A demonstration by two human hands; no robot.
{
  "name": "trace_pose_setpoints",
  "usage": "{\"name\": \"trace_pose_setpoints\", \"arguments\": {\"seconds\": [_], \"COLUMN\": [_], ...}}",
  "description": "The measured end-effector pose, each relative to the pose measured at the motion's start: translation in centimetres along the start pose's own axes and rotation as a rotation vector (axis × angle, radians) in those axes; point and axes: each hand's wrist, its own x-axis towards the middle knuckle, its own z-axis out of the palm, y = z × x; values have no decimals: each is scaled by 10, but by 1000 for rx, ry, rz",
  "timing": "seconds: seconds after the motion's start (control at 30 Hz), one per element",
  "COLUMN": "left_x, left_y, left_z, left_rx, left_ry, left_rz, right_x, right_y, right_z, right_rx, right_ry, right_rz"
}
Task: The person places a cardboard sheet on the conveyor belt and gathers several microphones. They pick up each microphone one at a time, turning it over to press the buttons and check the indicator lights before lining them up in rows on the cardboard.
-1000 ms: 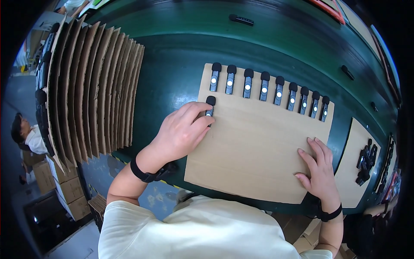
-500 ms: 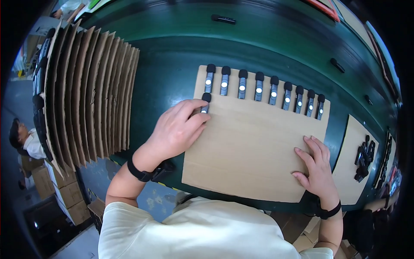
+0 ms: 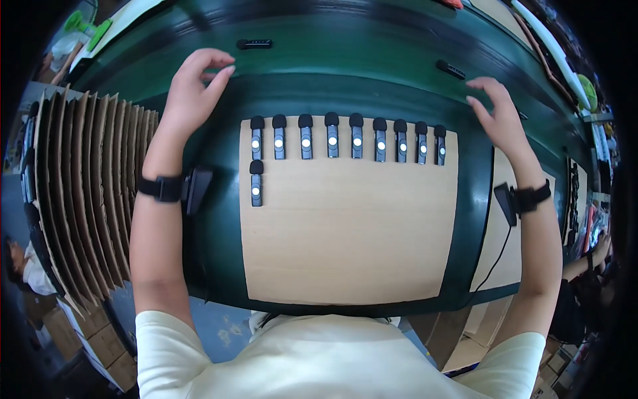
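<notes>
We saw the green table [image 3: 218, 259] spanning most of the view, with a layered stack of cardboard [image 3: 86, 193] at its left; we judged that an outward swing of the left elbow could have jarred that stack. In front of the person lay a tan cardboard sheet [image 3: 352, 239], flat and apparently unfastened, so a low sweep of a forearm might have slid it and skewed whatever rested there. We found both arms extended forward, one along each side of the sheet, hands beyond its far edge. The left hand [image 3: 199, 92] leaned inward, its fingers bent and thumb parted from them, with nothing visible between; the right hand [image 3: 498, 116] was loosely curved, thumb and fingertips likewise apart and bare. Among the smallest items, we counted nine microphones [image 3: 333, 136] in a row along the sheet's far edge, and a tenth microphone [image 3: 256, 189] below the leftmost. On the table's far part, one loose microphone [image 3: 254, 44] lay near the left hand and another microphone [image 3: 451, 69] just beside the right; a hurried, off-centre pinch could have rolled either away.
</notes>
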Motion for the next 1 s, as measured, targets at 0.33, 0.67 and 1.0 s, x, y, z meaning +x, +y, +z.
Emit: {"name": "trace_pose_setpoints", "arguments": {"seconds": [0.33, 0.67, 1.0], "left_x": [61, 56, -61], "left_y": [-71, -68, 80], "left_z": [32, 9, -3], "left_rx": [303, 201, -542], "left_ry": [6, -39, 111], "left_rz": [114, -130, -201], "right_x": [64, -34, -100], "right_y": [52, -81, -214], "right_z": [41, 1, 17], "right_rx": [13, 714, 1257], "right_ry": [-183, 29, 105], "right_rz": [149, 321, 362]}}
